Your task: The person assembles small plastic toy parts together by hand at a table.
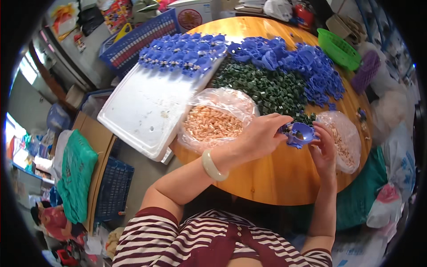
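A blue plastic part with a rounded, cup-like hollow (300, 135) is held between my two hands above the near right of the table. My left hand (265, 135) pinches its left side, where a small dark piece shows by the fingertips. On the right, my right hand (325, 150) grips the part's other edge with curled fingers. Behind my hands spreads a heap of dark green small pieces (267, 84). Clear bags of small peach-coloured pieces lie on both sides: a large open bag (213, 123) by my left forearm, a smaller bag (341, 144) beside my right hand.
Loose blue parts (307, 66) are piled at the back of the round wooden table (267, 182). On a white foam board (147, 104) at left stand rows of blue assembled parts (184, 53). A green basket (339, 50) sits at the far right, a blue crate (142, 42) behind the board.
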A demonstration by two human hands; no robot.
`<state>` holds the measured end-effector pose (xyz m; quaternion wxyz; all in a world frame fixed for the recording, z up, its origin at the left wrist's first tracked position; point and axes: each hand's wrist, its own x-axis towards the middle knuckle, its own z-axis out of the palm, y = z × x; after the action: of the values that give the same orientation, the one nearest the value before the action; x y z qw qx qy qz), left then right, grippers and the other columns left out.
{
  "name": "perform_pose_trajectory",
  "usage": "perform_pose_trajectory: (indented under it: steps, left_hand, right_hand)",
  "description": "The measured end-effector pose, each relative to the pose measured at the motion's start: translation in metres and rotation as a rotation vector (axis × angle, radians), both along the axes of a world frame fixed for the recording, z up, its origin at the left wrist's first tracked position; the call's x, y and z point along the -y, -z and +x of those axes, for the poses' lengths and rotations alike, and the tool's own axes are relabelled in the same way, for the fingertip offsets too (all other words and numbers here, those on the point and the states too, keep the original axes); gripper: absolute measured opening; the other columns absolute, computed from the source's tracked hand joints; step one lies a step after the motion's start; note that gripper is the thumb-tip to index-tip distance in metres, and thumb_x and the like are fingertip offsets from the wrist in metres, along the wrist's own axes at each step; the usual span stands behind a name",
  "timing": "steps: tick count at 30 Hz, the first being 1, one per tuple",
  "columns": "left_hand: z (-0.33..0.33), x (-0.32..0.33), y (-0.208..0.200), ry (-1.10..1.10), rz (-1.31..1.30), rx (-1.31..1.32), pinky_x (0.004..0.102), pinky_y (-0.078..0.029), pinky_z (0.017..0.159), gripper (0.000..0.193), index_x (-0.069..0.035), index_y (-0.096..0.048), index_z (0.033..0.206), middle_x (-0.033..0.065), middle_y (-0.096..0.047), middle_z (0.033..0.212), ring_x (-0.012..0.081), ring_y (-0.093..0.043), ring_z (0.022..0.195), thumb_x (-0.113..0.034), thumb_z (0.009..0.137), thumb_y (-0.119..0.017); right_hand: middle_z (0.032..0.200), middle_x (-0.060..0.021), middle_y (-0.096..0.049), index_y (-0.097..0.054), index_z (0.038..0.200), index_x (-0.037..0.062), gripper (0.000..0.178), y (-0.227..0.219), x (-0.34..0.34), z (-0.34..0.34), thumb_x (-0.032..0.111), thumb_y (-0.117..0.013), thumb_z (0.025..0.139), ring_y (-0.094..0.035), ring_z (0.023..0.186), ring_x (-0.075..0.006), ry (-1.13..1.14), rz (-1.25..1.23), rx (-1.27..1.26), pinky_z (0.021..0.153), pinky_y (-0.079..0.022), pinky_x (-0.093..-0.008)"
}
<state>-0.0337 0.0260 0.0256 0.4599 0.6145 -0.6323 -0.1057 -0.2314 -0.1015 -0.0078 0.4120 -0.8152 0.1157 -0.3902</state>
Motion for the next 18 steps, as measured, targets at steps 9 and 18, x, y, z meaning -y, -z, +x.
perform_pose_trajectory:
  steps: [9, 18]
  left_hand:
    - [0.095, -0.049, -0.044, -0.312, -0.079, 0.029, 0.0337, -0.049, 0.075, 0.038, -0.001, -0.060, 0.108, 0.0179, -0.064, 0.097, 0.0282, -0.064, 0.086, -0.010, 0.072, -0.070]
    - [0.336, -0.147, -0.041, -1.024, 0.030, 0.329, 0.0352, -0.049, 0.076, 0.041, -0.004, -0.061, 0.111, 0.0151, -0.067, 0.091, 0.0280, -0.065, 0.086, -0.020, 0.074, -0.070]
  right_hand:
    - [0.114, -0.0031, -0.051, -0.057, 0.108, 0.0054, 0.035, -0.002, -0.002, 0.005, -0.010, -0.050, 0.078, -0.051, 0.081, -0.0097, 0.013, 0.075, -0.110, 0.070, -0.043, -0.0201]
    - [0.105, -0.0064, -0.053, -0.057, 0.100, 0.0014, 0.025, 0.001, -0.006, 0.011, -0.009, -0.050, 0.078, -0.052, 0.082, -0.0138, 0.064, 0.036, -0.252, 0.068, -0.043, -0.0216]
